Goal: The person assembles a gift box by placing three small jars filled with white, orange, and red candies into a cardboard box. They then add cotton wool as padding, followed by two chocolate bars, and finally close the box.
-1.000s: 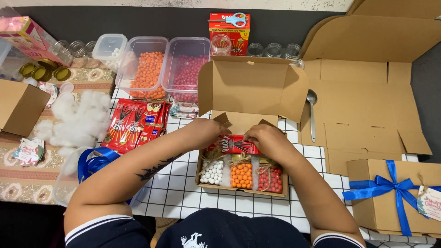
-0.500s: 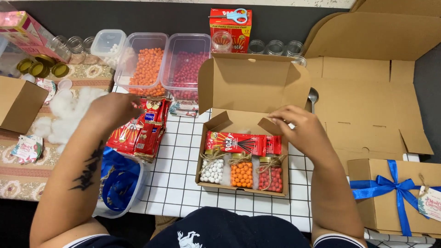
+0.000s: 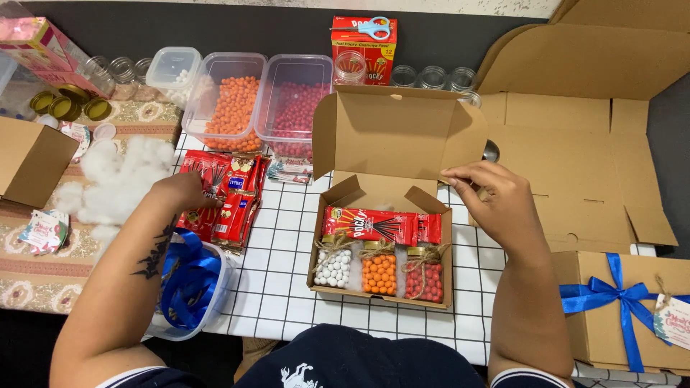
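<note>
Head view: the left hand (image 3: 183, 192) is laid on the pile of red snack packets (image 3: 224, 192) left of the open cardboard box (image 3: 388, 208); whether its fingers are pinching a packet cannot be told. The right hand (image 3: 496, 205) is held at the box's right edge, fingers loosely curled, nothing gripped. Inside the box, a red packet (image 3: 370, 224) is lain across three small jars (image 3: 379, 269) of white, orange and red candies. A blue-ribboned box (image 3: 625, 309) is set near right on the counter (image 3: 287, 287).
</note>
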